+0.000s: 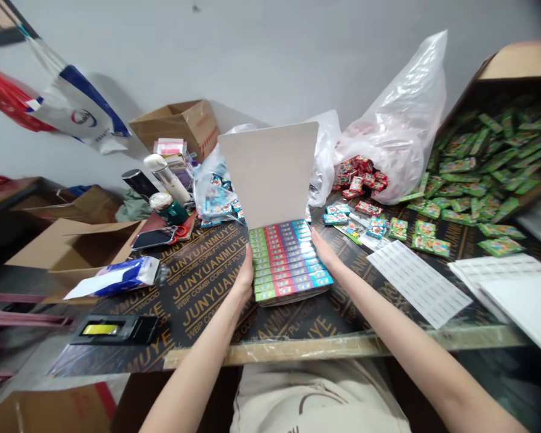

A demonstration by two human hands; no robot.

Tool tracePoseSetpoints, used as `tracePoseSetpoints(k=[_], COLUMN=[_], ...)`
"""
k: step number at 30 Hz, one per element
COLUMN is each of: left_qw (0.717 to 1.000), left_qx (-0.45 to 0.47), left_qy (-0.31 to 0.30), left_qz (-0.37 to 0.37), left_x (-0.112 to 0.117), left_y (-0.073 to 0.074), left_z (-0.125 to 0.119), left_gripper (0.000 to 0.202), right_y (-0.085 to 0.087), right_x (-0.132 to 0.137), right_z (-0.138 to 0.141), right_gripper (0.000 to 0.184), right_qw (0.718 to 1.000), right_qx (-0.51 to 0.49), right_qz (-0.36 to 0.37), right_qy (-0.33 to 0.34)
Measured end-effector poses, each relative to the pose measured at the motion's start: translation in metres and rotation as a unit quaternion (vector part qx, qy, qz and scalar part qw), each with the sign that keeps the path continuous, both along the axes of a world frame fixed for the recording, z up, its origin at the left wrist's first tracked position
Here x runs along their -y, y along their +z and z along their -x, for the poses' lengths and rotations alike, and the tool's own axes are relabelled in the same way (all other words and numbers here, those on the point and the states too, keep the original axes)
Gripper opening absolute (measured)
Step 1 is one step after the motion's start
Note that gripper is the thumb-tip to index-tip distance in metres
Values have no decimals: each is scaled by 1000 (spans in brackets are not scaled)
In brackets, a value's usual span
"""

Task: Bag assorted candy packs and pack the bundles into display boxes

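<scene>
An open display box (275,174) stands in front of me, its plain pale lid raised at the back. Rows of small packs (291,258) in green, red, purple and blue fill it. My left hand (246,273) presses along its left side, and my right hand (323,248) holds the right side near the back corner. The fingers of both hands are partly hidden by the box. Just right of the box lie loose blue packs (336,214) and green packs (397,228). A printed sticker sheet (417,282) rests beside my right forearm.
A tilted carton of green packs (487,162) is at the right. Plastic bags hold red packs (358,175) and blue packs (216,195). On the left are a phone (153,239), a tape dispenser (115,329) and an open carton (90,249). White sheets (518,294) overhang the table's front right.
</scene>
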State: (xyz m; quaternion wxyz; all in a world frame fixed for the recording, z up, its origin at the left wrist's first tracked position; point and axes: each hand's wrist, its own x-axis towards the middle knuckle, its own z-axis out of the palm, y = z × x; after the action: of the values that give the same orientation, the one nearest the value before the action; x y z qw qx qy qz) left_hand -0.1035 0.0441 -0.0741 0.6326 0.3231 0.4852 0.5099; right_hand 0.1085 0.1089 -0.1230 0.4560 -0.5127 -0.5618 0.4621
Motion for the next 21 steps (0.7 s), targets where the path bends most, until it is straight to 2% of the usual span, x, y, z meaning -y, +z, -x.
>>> tracePoseSetpoints(k=[2,4,5,6,8,10,12,13,15,17,19,21], left_qw=[995,974,966,966,960,936,874,831,737,658,613,593], left_qx=[-31,-67,-69,-68,-101,-184,-308,-381,-529,-628,-682,-712], left_qy=[73,151,143,94,-9,-149,-265,-294,-277,-241,-221,-199], left_qz=[-56,-158,-203,-230,-261,-262,-266,-278,-317,-338,-332,-320], left_x=[-21,-42,-50,-56,-56,-40,-12,4,36,61,76,83], left_y=[17,44,59,74,99,110,106,100,81,61,46,38], left_z=[13,26,32,36,40,37,29,24,15,10,8,9], left_gripper=[65,66,69,74,82,88,82,74,55,72,90,95], right_y=[5,16,22,30,43,51,51,49,42,34,27,24], right_x=[7,26,39,52,78,101,117,123,132,136,138,138], right_z=[-9,-25,-34,-43,-59,-69,-75,-76,-76,-73,-68,-60], right_gripper=[68,67,67,68,75,83,87,87,74,51,36,33], right_qw=[998,991,987,986,987,978,967,964,964,970,975,982], right_qx=[-7,-34,-57,-84,-136,-167,-164,-155,-121,-66,-7,53], right_qz=[-11,-15,-10,5,58,123,178,196,206,188,150,83], right_qy=[-54,-129,-148,-143,-67,20,76,94,117,140,166,159])
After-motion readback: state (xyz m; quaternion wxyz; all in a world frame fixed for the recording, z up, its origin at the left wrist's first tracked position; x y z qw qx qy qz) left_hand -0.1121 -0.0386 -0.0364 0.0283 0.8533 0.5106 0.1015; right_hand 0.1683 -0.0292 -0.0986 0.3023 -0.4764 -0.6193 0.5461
